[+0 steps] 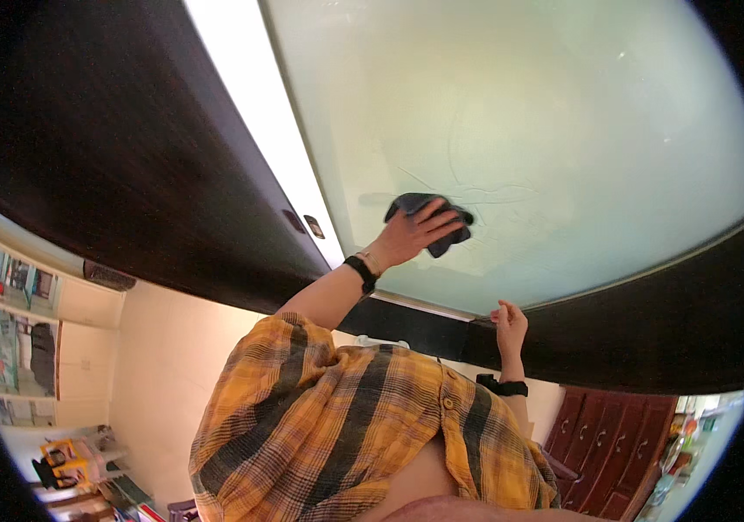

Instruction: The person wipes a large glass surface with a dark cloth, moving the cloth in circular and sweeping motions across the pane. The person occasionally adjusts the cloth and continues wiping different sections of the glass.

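My left hand [404,238] lies spread over a dark cloth [440,246], pressing it against a pale frosted glass panel [541,117]. Faint curved lines show on the glass around the cloth. A bracelet and a black wristband [363,273] circle that wrist. Lower and to the right, my right hand [511,326] is raised beside the dark lower frame [606,333] of the panel. Its fingers are loosely bent, and no object shows in it. Whether its fingertips touch the frame is unclear. Another black band [509,387] is on the right wrist.
Along the glass runs a bright white strip [287,150] with a recessed pull [314,226]. Left of it is a broad dark panel [117,130]. Behind me are a glass-fronted cabinet [13,333], a reddish-brown chest of drawers [606,444] and a pale wall [163,365].
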`<state>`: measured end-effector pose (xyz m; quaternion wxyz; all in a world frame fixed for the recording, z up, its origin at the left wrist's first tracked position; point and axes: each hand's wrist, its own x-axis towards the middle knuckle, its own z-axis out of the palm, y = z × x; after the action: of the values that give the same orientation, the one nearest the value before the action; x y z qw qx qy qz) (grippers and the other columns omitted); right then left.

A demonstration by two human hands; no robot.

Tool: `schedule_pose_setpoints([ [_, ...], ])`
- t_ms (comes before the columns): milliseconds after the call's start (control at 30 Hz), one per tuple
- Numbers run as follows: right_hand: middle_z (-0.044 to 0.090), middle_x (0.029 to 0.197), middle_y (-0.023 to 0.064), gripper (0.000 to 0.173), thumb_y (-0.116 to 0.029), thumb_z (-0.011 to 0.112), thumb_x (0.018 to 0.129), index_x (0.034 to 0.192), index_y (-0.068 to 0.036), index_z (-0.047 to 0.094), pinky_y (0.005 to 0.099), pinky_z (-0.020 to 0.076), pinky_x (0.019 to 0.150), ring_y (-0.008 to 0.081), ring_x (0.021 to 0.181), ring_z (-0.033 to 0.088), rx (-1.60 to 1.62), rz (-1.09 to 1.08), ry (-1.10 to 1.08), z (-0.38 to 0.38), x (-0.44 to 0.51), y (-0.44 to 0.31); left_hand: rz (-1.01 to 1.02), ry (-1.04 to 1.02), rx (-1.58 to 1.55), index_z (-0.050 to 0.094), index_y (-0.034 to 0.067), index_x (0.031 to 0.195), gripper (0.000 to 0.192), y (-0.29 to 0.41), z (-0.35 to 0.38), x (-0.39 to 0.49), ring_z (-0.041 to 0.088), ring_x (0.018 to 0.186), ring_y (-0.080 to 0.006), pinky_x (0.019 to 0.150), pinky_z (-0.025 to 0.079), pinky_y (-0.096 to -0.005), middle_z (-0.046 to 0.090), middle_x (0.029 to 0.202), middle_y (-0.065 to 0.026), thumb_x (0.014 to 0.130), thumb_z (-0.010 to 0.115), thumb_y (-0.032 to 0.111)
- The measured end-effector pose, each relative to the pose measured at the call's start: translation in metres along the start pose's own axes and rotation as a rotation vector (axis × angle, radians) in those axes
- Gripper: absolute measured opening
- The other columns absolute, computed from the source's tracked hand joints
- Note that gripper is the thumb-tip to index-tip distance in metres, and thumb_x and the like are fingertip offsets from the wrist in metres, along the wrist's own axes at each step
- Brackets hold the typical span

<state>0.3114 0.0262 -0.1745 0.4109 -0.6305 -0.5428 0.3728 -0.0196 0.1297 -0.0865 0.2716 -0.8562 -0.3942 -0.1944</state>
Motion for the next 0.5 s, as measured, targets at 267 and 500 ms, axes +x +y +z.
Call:
schedule_pose_setpoints([
  [267,0.070,0.085,0.0105,0.026,-0.017,0.055,0.100,0.113,0.003,0.067,0.0293,0.0554,0.070,0.0151,0.074,0.067,0.036,0.149,0.024,-0.004,0.012,0.003,-0.632,0.389,-0.018,0.052,0.004,0.133,0.070,-0.098,-0.071,-0.006,0.021,0.140,-0.0541,0.110,0.025,-0.0650,0.033,0.141,-0.0237,0.065,0.063,-0.013],
  [500,0.070,0.085,0.0088,0.028,-0.018,0.054,0.101,0.116,0.003,0.065,0.0280,0.0513,0.065,0.0134,0.075,0.066,0.104,-0.035,-0.054,0.019,0.025,-0.016,-0.713,0.489,0.037,0.047,-0.001,0.133,0.077,-0.088,-0.042,-0.017,0.027,0.134,-0.0500,0.109,0.027,-0.0605,0.032,0.141,-0.0265,0.059,0.068,-0.007],
])
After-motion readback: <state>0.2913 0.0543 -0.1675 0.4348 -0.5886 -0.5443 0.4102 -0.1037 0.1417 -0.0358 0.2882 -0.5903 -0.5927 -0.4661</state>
